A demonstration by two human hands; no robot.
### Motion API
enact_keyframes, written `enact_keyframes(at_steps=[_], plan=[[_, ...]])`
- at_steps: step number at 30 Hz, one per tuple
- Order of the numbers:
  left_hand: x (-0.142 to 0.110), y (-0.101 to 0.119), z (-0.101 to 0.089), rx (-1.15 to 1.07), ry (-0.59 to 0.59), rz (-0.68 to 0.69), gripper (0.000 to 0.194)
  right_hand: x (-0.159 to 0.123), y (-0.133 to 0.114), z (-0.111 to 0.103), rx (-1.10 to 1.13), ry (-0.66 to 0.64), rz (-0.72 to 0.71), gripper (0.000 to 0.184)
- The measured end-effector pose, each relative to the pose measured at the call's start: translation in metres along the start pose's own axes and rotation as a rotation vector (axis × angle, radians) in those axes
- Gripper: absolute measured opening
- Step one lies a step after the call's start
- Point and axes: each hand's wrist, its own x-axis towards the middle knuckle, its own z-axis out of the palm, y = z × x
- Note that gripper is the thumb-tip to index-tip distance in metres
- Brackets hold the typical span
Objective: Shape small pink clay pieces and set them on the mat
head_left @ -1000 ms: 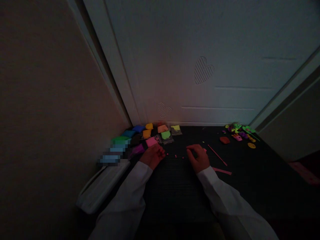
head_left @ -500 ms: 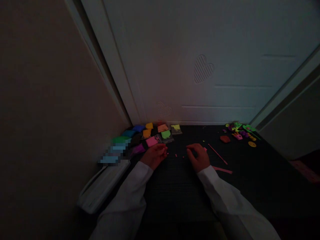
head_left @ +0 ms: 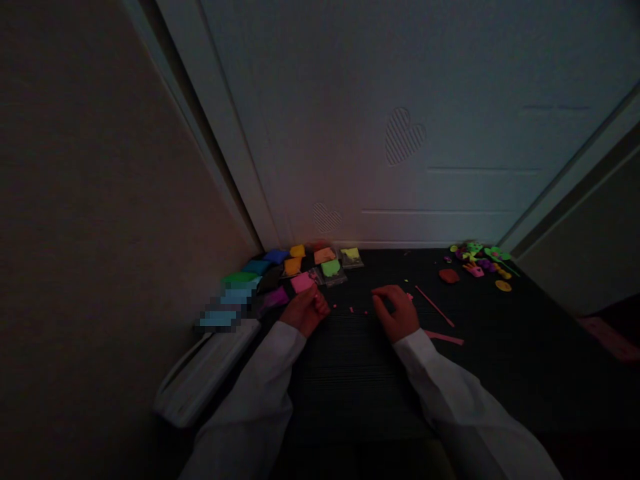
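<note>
My left hand (head_left: 306,312) is closed, its fingers curled in and the thumb side up, beside a pink clay packet (head_left: 302,283). Whatever it may hold is hidden. My right hand (head_left: 397,313) rests at the table with thumb and forefinger curved together in a pinch; anything between them is too small to make out. Tiny pink bits (head_left: 351,309) lie on the dark table (head_left: 350,373) between the hands. Just right of my right hand are a thin pink stick (head_left: 435,307) and a flat pink strip (head_left: 446,338).
Colourful clay packets, among them a light green one (head_left: 331,269), stand at the back left. A white case (head_left: 207,373) lies along the left wall. At the back right are a reddish lump (head_left: 449,276), a yellow disc (head_left: 503,286) and several small clay shapes (head_left: 473,253). A white door (head_left: 320,133) rises behind.
My left hand has turned slightly and its fingers have curled in more, drawing a little to the left. The right hand has stayed nearly in place.
</note>
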Motion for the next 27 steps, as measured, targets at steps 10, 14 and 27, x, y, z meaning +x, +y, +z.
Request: enact_keyframes(at_steps=[10,14,27], plan=[[-0.001,-0.003,-0.003,0.045,0.085,-0.06,0.019,0.001,-0.001,0.0,0.012,0.016,-0.017,0.015],[-0.002,-0.003,-0.001,0.098,0.03,-0.072,0.028,0.001,-0.002,-0.001,0.001,0.002,-0.018,0.015],[-0.006,-0.02,0.01,0.355,-0.136,-0.138,0.048,-0.015,-0.021,0.013,-0.11,-0.188,-0.206,0.028]])
